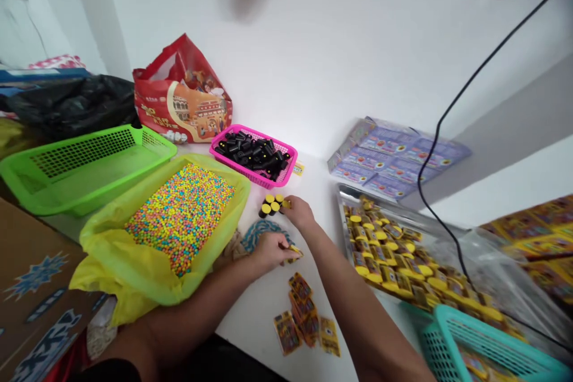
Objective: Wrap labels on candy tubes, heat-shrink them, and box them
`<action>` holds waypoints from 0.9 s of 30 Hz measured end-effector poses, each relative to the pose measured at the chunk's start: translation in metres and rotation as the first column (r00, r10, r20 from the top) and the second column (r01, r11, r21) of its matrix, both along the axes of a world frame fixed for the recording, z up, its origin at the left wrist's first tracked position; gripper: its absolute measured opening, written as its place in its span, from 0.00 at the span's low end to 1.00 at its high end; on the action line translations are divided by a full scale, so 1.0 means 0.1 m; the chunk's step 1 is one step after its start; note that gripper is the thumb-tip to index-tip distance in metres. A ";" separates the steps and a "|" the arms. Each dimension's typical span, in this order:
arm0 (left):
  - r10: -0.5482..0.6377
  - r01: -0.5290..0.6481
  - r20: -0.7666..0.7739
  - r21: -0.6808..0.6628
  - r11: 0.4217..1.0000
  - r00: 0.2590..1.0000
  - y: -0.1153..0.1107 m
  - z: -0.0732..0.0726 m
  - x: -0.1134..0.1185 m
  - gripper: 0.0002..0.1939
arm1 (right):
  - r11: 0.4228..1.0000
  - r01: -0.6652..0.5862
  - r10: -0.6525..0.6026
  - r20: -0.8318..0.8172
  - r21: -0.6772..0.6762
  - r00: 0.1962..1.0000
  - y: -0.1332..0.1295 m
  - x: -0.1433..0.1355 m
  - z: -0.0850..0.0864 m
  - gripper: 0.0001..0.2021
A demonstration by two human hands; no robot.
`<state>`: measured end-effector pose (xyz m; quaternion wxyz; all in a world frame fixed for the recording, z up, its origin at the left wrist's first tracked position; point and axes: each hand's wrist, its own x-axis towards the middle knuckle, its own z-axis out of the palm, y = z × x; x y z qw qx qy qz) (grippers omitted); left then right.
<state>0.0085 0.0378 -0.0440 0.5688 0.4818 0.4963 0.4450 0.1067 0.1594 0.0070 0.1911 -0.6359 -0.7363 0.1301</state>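
Note:
My left hand (270, 250) is pinched on a small yellow printed card (293, 252) above the white table. Just beyond it, my right hand (298, 213) reaches to a small cluster of black canisters with yellow lids (270, 209). Its fingers are closed on a yellow-topped canister (285, 205) at the cluster's right edge, mostly hidden by the fingertips. A blue and white braided cloth (257, 233) lies beside my left hand. Nearer to me, several loose yellow printed cards (301, 304) are spread on the table.
At left stand a yellow-lined tub (242, 191) of coloured candy balls and a green basket (67, 191). Behind is a pink basket (293, 161) of black canisters. A metal tray (342, 215) of wrapped yellow-lidded canisters and a teal basket (447, 322) are right. A black cable (436, 137) hangs there.

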 end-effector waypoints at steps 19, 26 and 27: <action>-0.213 0.268 -0.196 0.325 0.907 0.957 -0.20 0.21 -0.07 0.19 | 0.941 -0.179 -0.107 -0.753 -0.288 0.649 -1.50 0.87 0.33 0.14; -0.291 0.309 -0.106 0.268 0.912 0.951 -0.19 0.17 -0.05 0.18 | 0.956 -0.103 -0.142 -0.739 -0.275 0.658 -1.59 0.84 0.25 0.17; -0.308 0.321 -0.092 0.256 0.912 0.947 -0.19 0.17 -0.05 0.19 | 0.958 -0.102 -0.141 -0.750 -0.268 0.646 -1.59 0.83 0.23 0.18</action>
